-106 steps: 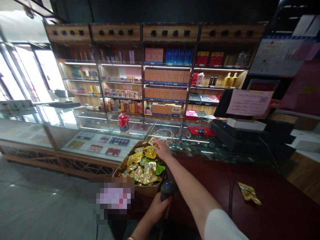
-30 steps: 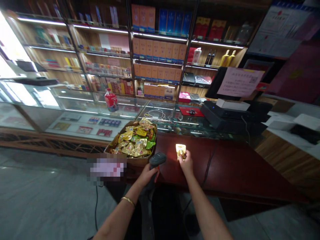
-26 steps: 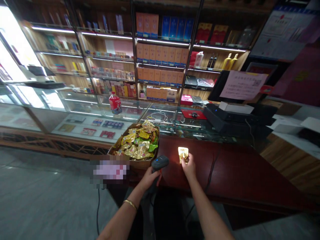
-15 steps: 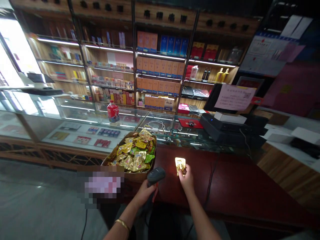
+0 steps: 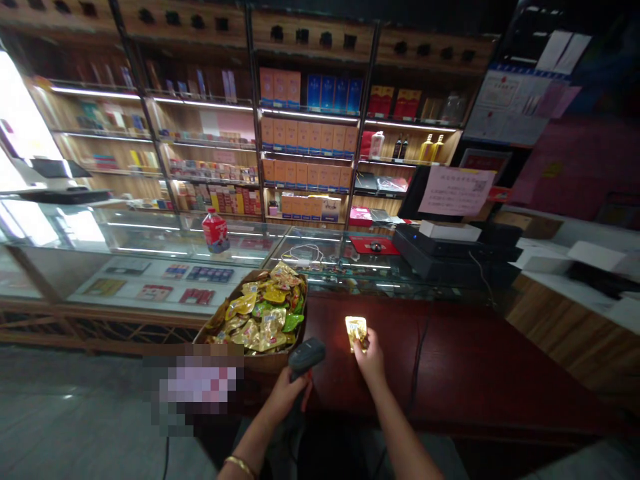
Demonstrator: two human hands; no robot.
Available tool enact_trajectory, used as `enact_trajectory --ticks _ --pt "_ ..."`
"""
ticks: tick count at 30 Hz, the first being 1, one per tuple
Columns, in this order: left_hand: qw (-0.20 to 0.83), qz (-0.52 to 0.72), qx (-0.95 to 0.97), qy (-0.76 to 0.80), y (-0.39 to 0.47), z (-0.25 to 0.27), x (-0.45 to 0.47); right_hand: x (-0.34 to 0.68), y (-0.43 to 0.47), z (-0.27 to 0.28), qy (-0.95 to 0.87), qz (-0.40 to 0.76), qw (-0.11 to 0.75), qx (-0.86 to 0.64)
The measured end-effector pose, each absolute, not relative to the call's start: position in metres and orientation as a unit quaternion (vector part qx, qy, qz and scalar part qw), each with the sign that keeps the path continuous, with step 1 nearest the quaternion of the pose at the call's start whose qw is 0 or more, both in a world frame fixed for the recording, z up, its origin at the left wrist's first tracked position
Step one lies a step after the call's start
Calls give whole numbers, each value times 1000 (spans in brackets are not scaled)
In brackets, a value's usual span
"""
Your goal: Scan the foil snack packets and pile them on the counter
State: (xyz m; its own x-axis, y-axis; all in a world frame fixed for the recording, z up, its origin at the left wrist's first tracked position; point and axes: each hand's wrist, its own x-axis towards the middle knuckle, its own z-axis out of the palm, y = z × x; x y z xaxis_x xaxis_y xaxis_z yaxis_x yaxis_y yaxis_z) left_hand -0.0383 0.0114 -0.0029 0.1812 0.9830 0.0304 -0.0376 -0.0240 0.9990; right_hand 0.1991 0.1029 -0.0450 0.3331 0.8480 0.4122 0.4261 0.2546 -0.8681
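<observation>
My left hand (image 5: 289,393) is wrapped round the grip of a dark barcode scanner (image 5: 307,355), whose head points up and to the right. In my right hand (image 5: 369,357) a small gold foil snack packet (image 5: 355,331) is pinched between thumb and fingers, brightly lit, above the dark red table (image 5: 370,400). A gap separates the scanner from the packet. Left of the scanner stands an open cardboard box (image 5: 285,361) heaped with gold, yellow and green snack packets (image 5: 265,320).
Behind the table runs a glass display counter (image 5: 250,235) with a red bottle (image 5: 215,231) on top. A red mouse pad (image 5: 357,247) and a black till machine (image 5: 450,257) stand at the back right. A cable (image 5: 420,353) crosses the table. Stocked shelves (image 5: 310,113) line the wall.
The whole view has shifted slightly, moving the scene a little to the left. Both hands keep their holds on the scanner and the packet, in nearly the same places.
</observation>
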Motion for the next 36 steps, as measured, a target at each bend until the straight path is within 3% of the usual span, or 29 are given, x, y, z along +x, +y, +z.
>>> enact_trajectory --ticks 11,18,27,36 --pt "541 468 543 440 14 -5 -38 201 104 -48 -543 204 577 -575" --pt "605 487 456 434 4 21 -24 205 110 -49 -534 241 579 -568" --pt "584 471 463 472 -8 59 1 205 107 -48 -534 258 585 -553" --pt "589 476 457 467 16 53 24 200 100 -36 -558 288 579 -520"
